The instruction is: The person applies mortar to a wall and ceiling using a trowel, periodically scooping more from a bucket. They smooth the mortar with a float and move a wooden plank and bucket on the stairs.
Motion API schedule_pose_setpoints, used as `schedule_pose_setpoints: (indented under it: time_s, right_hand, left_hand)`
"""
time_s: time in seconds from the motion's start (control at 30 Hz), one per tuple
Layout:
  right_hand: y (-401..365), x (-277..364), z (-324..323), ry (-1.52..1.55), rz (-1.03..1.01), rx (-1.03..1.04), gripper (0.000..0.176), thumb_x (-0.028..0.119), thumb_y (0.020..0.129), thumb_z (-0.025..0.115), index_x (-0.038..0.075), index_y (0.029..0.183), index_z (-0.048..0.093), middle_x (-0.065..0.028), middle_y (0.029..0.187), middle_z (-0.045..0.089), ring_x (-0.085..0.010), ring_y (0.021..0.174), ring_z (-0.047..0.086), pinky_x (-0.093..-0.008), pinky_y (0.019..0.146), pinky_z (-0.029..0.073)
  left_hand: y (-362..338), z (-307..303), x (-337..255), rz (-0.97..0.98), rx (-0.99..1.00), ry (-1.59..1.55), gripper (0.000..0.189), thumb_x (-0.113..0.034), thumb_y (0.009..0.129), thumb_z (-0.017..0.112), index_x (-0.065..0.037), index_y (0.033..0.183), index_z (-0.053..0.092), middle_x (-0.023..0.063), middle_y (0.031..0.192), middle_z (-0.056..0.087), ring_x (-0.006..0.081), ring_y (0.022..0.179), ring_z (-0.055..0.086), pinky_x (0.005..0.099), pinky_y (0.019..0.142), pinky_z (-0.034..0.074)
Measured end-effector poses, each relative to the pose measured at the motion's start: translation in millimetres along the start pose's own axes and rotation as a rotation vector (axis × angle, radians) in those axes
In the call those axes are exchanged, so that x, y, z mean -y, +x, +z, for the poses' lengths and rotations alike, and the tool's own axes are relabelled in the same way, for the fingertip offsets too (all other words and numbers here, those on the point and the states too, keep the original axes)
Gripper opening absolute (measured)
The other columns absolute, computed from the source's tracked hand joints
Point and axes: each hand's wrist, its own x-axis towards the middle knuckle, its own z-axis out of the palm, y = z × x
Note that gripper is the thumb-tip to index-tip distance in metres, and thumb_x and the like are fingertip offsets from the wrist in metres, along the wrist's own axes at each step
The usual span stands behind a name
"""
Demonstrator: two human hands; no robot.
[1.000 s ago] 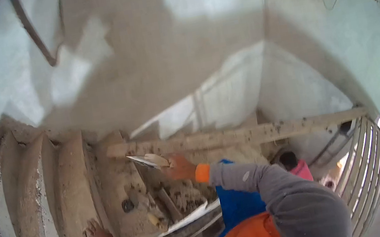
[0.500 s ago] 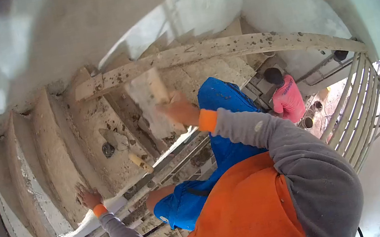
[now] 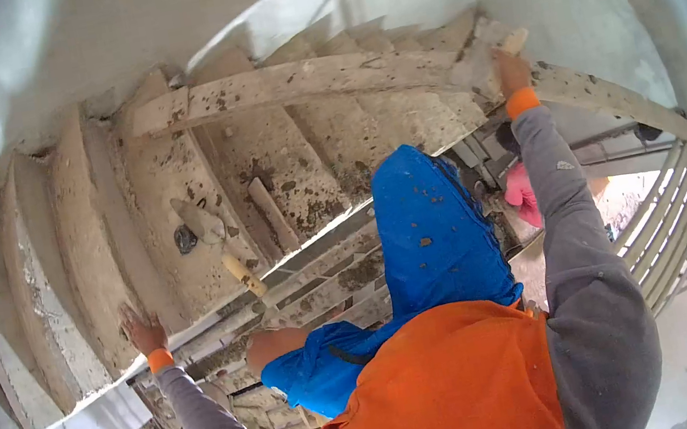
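Note:
My right hand (image 3: 512, 72) is stretched out to the far right, closed around the wooden handle of a flat plastering float (image 3: 479, 55). The float's blade overlaps a long mortar-spotted plank (image 3: 321, 79) in this view. Over on the left, my left hand (image 3: 142, 328) lies with fingers spread on the outer end of a concrete stair step (image 3: 90, 275). Between my hands, a pointed trowel (image 3: 201, 222) with a wooden handle rests on a tread, the handle reaching past the step's edge. A dark round lump (image 3: 185, 238) sits beside its blade.
A short wood strip (image 3: 273, 215) lies on the steps. Beyond the stairs' open side, planks (image 3: 354, 278) show lower down. A co-worker in a pink shirt (image 3: 522, 195) is below, partly hidden by my right arm. A slatted metal railing (image 3: 667, 219) stands at right.
My right hand has swung the float away from the middle steps, up and right to the far part of the plank. The left hand stays on the step. My view has shifted slightly.

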Motion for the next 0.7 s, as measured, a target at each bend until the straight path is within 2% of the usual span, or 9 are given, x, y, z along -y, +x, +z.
schedule_pose_setpoints:
  time_s: [0.07, 0.13, 0.23, 0.3, 0.37, 0.43, 0.47, 0.57, 0.7]
  right_hand:
    - [-2.0, 5.1, 4.1, 0.613, 0.571, -0.106, 0.042, 0.031, 0.082, 0.056, -0.001, 0.109, 0.056, -0.0178, 0.097, 0.061, -0.0251, 0.087, 0.058, -0.035, 0.078, 0.045]
    - [12.5, -51.5, 44.1, 0.243, 0.413, -0.004, 0.044, 0.029, 0.077, 0.062, -0.003, 0.106, 0.056, -0.0147, 0.094, 0.061, -0.0228, 0.081, 0.059, -0.0339, 0.071, 0.046]
    - [5.7, -58.2, 43.8, 0.393, 0.463, -0.042, 0.04, 0.026, 0.074, 0.066, -0.003, 0.1, 0.057, -0.0104, 0.088, 0.062, -0.019, 0.073, 0.059, -0.0342, 0.062, 0.047]
    - [10.3, -61.1, 45.6, 0.435, 0.47, -0.027, 0.049, 0.038, 0.066, 0.07, -0.001, 0.093, 0.06, -0.0181, 0.089, 0.063, -0.0336, 0.081, 0.06, -0.0392, 0.071, 0.047]
    - [6.1, -55.6, 51.9, 0.412, 0.417, -0.075, 0.054, 0.042, 0.066, 0.069, -0.001, 0.097, 0.058, -0.0184, 0.09, 0.063, -0.035, 0.079, 0.06, -0.0401, 0.072, 0.046]
    - [-6.8, -65.4, 76.6, -0.736, -0.127, 0.256, 0.042, 0.031, 0.074, 0.067, 0.0, 0.101, 0.057, -0.0116, 0.081, 0.063, -0.0225, 0.069, 0.059, -0.039, 0.063, 0.047]
    - [-14.6, -38.9, 77.8, -0.716, -0.182, 0.238, 0.042, 0.031, 0.073, 0.068, -0.001, 0.1, 0.057, -0.0128, 0.081, 0.063, -0.0233, 0.07, 0.06, -0.0387, 0.064, 0.047]
    - [-23.6, 54.0, 85.6, 0.409, 0.368, -0.037, 0.045, 0.03, 0.07, 0.07, -0.003, 0.098, 0.057, -0.0163, 0.081, 0.063, -0.0257, 0.076, 0.061, -0.0377, 0.068, 0.047]
    - [-10.8, 115.7, 80.9, 0.445, 0.611, 0.154, 0.051, 0.032, 0.068, 0.071, -0.003, 0.102, 0.054, -0.0202, 0.086, 0.063, -0.032, 0.078, 0.062, -0.0401, 0.066, 0.048]
  left_hand:
    - [1.3, -3.5, -4.8, 0.007, 0.013, 0.031, 0.083, -0.031, 0.076, 0.063, -0.007, 0.14, 0.014, 0.0148, 0.143, 0.023, 0.0314, 0.129, 0.026, 0.0384, 0.108, 0.02]
    - [5.9, 6.6, 7.6, 0.063, 0.024, 0.057, 0.084, -0.03, 0.077, 0.063, -0.007, 0.14, 0.013, 0.0154, 0.143, 0.02, 0.0316, 0.13, 0.024, 0.0384, 0.108, 0.018]
    - [12.4, 8.3, 13.5, 0.087, 0.091, 0.077, 0.085, -0.027, 0.077, 0.063, -0.005, 0.14, 0.01, 0.0164, 0.144, 0.017, 0.0318, 0.131, 0.02, 0.0383, 0.109, 0.016]
    - [9.6, 0.5, 12.1, 0.052, 0.143, 0.059, 0.085, -0.025, 0.078, 0.063, -0.004, 0.14, 0.009, 0.0173, 0.145, 0.014, 0.0321, 0.132, 0.017, 0.0383, 0.109, 0.014]
    - [12.5, -4.7, 4.6, 0.027, 0.186, 0.006, 0.084, -0.024, 0.079, 0.062, -0.002, 0.139, 0.009, 0.0182, 0.145, 0.01, 0.0326, 0.133, 0.014, 0.0382, 0.11, 0.013]
    - [19.8, 19.6, 29.1, -0.061, 0.261, 0.13, 0.086, -0.025, 0.079, 0.061, -0.001, 0.139, 0.005, 0.02, 0.145, 0.006, 0.034, 0.133, 0.012, 0.0385, 0.109, 0.013]
    - [21.2, 8.6, 18.3, -0.051, 0.286, 0.108, 0.087, -0.025, 0.079, 0.062, -0.001, 0.139, 0.003, 0.0206, 0.145, 0.005, 0.0347, 0.133, 0.013, 0.0391, 0.109, 0.014]
    - [20.2, -16.0, -6.6, -0.029, 0.408, 0.259, 0.093, -0.026, 0.077, 0.063, -0.002, 0.139, -0.002, 0.0229, 0.144, 0.005, 0.0383, 0.131, 0.016, 0.0417, 0.108, 0.017]
    - [17.2, -32.3, -19.0, -0.054, 0.412, 0.216, 0.09, -0.027, 0.076, 0.061, -0.001, 0.139, 0.002, 0.0253, 0.142, 0.011, 0.0415, 0.129, 0.02, 0.0434, 0.107, 0.02]
